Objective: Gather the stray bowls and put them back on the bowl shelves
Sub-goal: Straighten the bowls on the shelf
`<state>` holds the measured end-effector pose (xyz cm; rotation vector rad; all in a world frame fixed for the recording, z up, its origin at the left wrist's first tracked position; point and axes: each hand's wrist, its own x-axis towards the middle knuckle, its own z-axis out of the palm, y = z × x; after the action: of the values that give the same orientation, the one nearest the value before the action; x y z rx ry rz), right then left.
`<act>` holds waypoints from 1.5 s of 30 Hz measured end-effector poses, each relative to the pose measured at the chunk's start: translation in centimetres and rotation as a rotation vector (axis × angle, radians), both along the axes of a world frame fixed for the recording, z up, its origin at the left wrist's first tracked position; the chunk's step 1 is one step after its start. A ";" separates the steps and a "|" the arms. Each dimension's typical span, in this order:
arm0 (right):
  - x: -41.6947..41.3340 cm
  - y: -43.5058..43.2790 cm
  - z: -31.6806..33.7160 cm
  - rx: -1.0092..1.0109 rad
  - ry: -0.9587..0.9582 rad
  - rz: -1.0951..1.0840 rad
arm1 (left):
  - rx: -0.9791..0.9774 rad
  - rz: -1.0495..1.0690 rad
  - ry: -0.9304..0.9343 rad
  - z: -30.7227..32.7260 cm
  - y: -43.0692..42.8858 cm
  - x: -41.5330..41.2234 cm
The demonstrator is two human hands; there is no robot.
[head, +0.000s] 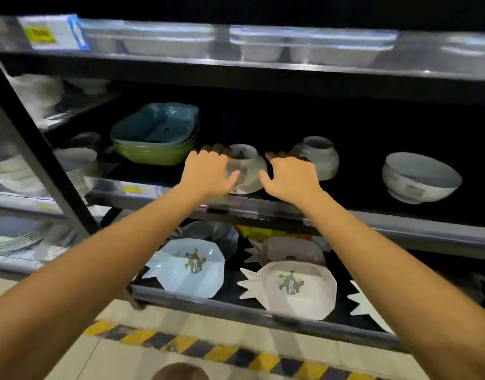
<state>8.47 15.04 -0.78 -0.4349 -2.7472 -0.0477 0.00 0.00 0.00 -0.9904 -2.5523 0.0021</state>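
An upturned white bowl (246, 167) stands at the front of the middle shelf (400, 223). My left hand (208, 174) grips its left side, thumb on the wall and fingers curled behind it. My right hand (290, 178) is at its right side, thumb against the rim and fingers curled. Just behind my right hand's fingers is a second upturned white bowl (319, 156). An upright white bowl with a grey-blue inside (419, 179) sits farther right on the same shelf.
A stack of square blue and green dishes (156, 138) stands left of my hands. Pineapple-shaped plates, light blue (189, 267) and white (293, 289), fill the lower shelf. White trays (312, 48) line the top shelf. Plates (13, 231) sit on the left rack. Striped floor tape (208, 349) runs below.
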 end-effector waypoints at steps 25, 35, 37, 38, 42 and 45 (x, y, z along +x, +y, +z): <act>-7.7 0.1 -2.9 -0.948 0.123 -0.253 | 0.578 0.015 -0.978 -2.6 3.3 -8.2; -6.0 1.8 -3.5 -1.383 0.437 -0.133 | 0.928 -0.135 -1.273 -2.4 3.0 -7.2; -5.7 1.9 -3.4 -1.438 0.456 -0.079 | 0.849 -0.205 -1.150 -2.1 3.0 -7.0; -5.7 1.9 -3.3 -1.481 0.458 -0.062 | 0.817 -0.220 -1.028 -1.9 3.0 -6.8; -5.6 2.0 -2.1 -1.714 0.385 -0.112 | 0.565 -0.257 -0.583 -0.8 3.0 -6.7; -5.6 2.7 -2.0 -1.831 0.278 -0.143 | 0.333 -0.417 -0.409 -0.5 2.0 -6.5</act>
<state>2.88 17.69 -2.80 -0.8720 -1.6668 2.2578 -6.47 1.97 -0.53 -1.4764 -2.5063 -0.7874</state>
